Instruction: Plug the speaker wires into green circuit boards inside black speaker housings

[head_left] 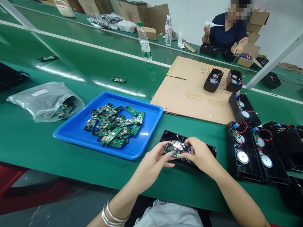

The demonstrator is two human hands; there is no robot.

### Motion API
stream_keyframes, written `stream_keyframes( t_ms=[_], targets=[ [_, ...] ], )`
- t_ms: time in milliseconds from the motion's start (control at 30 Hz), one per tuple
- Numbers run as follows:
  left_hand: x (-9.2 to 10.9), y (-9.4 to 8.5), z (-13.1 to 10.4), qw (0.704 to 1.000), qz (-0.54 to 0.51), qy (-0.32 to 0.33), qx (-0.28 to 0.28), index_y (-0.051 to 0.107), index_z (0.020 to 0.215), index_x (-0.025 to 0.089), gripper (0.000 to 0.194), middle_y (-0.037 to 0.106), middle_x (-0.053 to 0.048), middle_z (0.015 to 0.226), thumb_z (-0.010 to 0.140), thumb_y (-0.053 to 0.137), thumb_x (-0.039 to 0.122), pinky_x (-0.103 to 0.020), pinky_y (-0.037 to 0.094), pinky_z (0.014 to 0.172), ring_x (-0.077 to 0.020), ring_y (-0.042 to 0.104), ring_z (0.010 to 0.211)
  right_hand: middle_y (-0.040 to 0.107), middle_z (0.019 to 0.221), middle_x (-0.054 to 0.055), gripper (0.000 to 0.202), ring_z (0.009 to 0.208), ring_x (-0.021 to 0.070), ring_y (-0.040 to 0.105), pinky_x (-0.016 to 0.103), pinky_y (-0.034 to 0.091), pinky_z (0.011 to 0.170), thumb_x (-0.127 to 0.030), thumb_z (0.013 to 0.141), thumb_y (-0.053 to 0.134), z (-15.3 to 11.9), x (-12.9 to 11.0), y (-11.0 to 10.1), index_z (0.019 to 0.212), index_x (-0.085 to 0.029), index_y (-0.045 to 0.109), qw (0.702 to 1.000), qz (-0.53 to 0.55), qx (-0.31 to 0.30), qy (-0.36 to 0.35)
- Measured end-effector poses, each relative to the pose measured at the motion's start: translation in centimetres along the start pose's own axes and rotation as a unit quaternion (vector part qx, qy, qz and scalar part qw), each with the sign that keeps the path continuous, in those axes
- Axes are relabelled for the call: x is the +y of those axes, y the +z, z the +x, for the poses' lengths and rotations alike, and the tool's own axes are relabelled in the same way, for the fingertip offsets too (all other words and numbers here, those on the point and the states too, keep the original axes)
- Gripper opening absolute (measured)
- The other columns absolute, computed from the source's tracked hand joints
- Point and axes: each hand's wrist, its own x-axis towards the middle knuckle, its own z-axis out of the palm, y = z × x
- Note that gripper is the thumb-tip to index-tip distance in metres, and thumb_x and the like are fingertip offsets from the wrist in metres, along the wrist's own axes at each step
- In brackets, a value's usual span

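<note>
Between both hands, pinching a small green circuit board: left hand, right hand. Beneath them, apparently touching, black speaker housing; left of them, blue tray.

Both hands meet over a black speaker housing on the green bench: the left hand and right hand pinch a small green circuit board between their fingertips. A blue tray of similar boards lies just to the left.
</note>
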Motion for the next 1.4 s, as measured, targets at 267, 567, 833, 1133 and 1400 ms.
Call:
stream_keyframes(
  t_ms=[267,567,833,1133,1400],
  targets=[
    [0.1,0.0,-0.2,1.000,0.003,-0.030,0.005,0.054,0.094,0.019,0.031,0.072,-0.004,0.090,0.070,0.064,0.036,-0.037,0.062,0.073,-0.0234,0.070,0.085,0.066,0.084,0.007,0.021,0.068,0.0216,0.061,0.026,0.031,0.051,-0.005,0.077,0.058,0.1,0.1,0.2,0.091,-0.018,0.049,0.983,-0.153,-0.105,0.005],
    [-0.1,-0.1,0.1,0.998,-0.021,-0.021,0.057,0.052,0.087,0.018,0.033,0.070,-0.001,0.077,0.067,0.070,0.036,-0.039,0.062,0.073,-0.0227,0.070,0.080,0.064,0.075,-0.002,0.018,0.062,0.0105,0.058,0.019,0.040,0.055,-0.002,0.083,0.048,0.6,0.5,-0.9,0.087,-0.019,0.048,0.997,0.051,-0.062,0.022],
    [-0.6,0.3,0.3,0.992,0.036,-0.003,0.117,0.052,0.088,0.019,0.032,0.071,-0.002,0.079,0.068,0.065,0.040,-0.040,0.061,0.073,-0.0229,0.071,0.077,0.067,0.080,0.000,0.015,0.074,0.0126,0.061,0.022,0.045,0.071,-0.003,0.080,0.062,0.8,0.6,-1.3,0.078,-0.018,0.067,0.981,0.152,-0.056,-0.110],
    [-1.1,1.2,0.7,0.966,0.171,0.054,0.184,0.051,0.088,0.023,0.020,0.072,-0.004,0.075,0.074,0.055,0.037,-0.033,0.059,0.061,-0.0246,0.073,0.070,0.065,0.078,0.002,0.011,0.074,0.0130,0.061,0.021,0.045,0.067,-0.013,0.086,0.061,0.0,0.1,-0.8,0.086,-0.019,0.070,0.986,-0.011,-0.030,-0.166],
    [-0.5,1.6,0.6,0.975,0.178,0.046,0.127,0.049,0.082,0.024,0.017,0.070,-0.001,0.067,0.072,0.054,0.036,-0.030,0.054,0.052,-0.0234,0.071,0.059,0.059,0.065,0.003,0.018,0.061,0.0150,0.054,0.027,0.033,0.053,-0.011,0.084,0.056,-0.4,-0.6,0.9,0.068,-0.016,0.062,0.953,-0.248,0.020,-0.173]
  ],
)
